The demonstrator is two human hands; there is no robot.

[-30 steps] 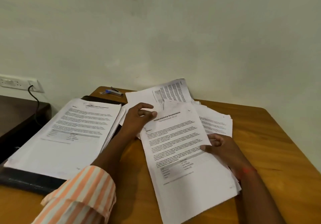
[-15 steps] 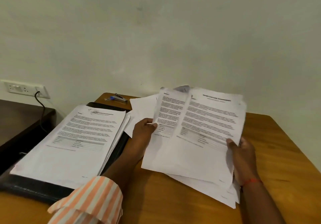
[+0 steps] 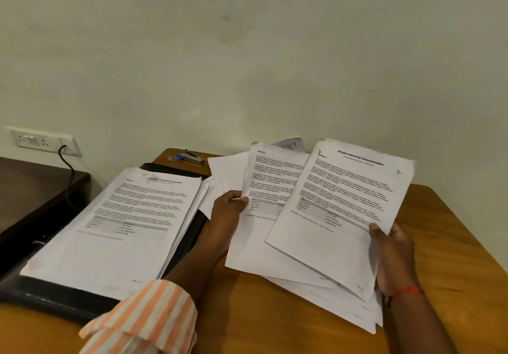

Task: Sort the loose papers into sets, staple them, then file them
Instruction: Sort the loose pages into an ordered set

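Lifted since one second ago, when they were lying flat under both hands, the loose papers are now being held up and fanned apart; over the last half second the pose is barely changing.

The left hand is pinching the left edge of one printed sheet, thumb on its face. The right hand is gripping the lower right edge of the front sheet, which is titled "Sample Internship Documentation", thumb lying on the print. The two hands are staying well apart, one at each side of the fan. The front sheet is overlapping the right part of the other held sheet. More sheets are showing behind and below these two, and their number cannot be counted. Whether their lower corners are touching the worktop cannot be told.

One striped sleeve is covering the left forearm, and one red thread is circling the right wrist.

To the left, one squared stack of papers is lying on one open black folder. One stapler is sitting at the far edge, beyond the folder and apart from the papers.

The worktop is showing warm brown wood grain and is standing against a pale, plain wall. On that wall, one socket plate is carrying one black cable, which is hanging down beside one dark side table.
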